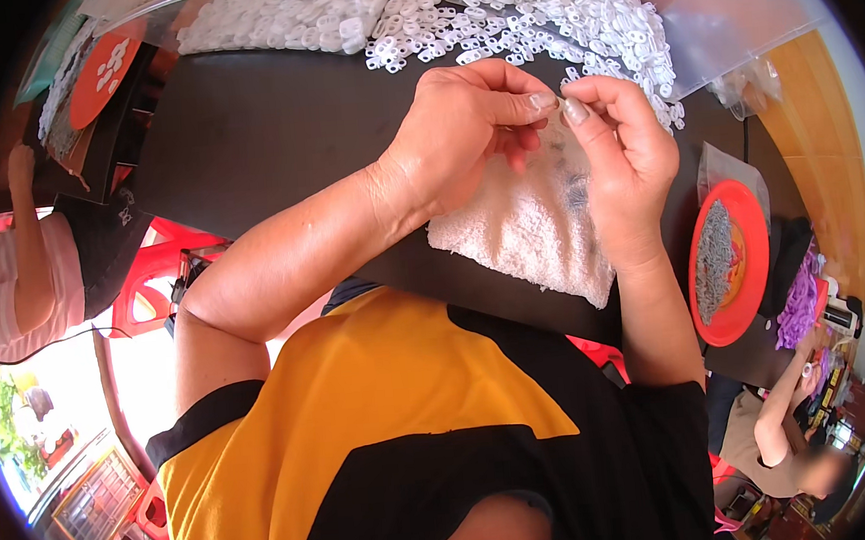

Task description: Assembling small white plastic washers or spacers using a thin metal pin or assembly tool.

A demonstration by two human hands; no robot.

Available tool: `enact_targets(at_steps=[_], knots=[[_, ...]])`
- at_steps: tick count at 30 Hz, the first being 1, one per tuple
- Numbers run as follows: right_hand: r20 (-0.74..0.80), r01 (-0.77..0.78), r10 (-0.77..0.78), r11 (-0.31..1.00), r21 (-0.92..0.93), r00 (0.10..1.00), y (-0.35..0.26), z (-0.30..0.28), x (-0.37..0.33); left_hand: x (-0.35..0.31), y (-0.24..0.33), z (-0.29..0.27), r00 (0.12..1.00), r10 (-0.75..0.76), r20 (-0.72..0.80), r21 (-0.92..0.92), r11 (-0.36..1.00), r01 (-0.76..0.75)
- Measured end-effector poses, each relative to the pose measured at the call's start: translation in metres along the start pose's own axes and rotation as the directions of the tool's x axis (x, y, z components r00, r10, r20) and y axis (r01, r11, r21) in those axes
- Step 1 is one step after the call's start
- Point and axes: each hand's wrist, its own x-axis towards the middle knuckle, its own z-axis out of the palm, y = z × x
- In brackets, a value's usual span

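Note:
Above a pale fluffy cloth (515, 226), my two hands meet fingertip to fingertip. My left hand (467, 117) is closed in a pinch, thumb against forefinger. My right hand (626, 146) pinches the same way just beside it. Whatever sits between the fingertips is too small to make out. Right behind my hands spreads a heap of small white plastic pieces with holes (575, 14). The cloth lies on the dark table (272, 131), partly under my right hand and wrist.
A packed clear bag of white pieces (284, 17) lies at the back. To the right stands a red plate (738, 294) of small grey parts, near a clear plastic bin (736, 23). Another red plate (103, 77) is far left. Co-workers sit at left (26, 268) and lower right (770, 432).

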Motion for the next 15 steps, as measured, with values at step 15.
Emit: enact_targets(at_steps=[15], knots=[[0.184, 0.234, -0.184, 0.923, -0.304, 0.965, 0.007, -0.009, 0.009, 0.016, 0.008, -0.019, 0.985, 0.131, -0.113, -0.022, 0.991, -0.134]])
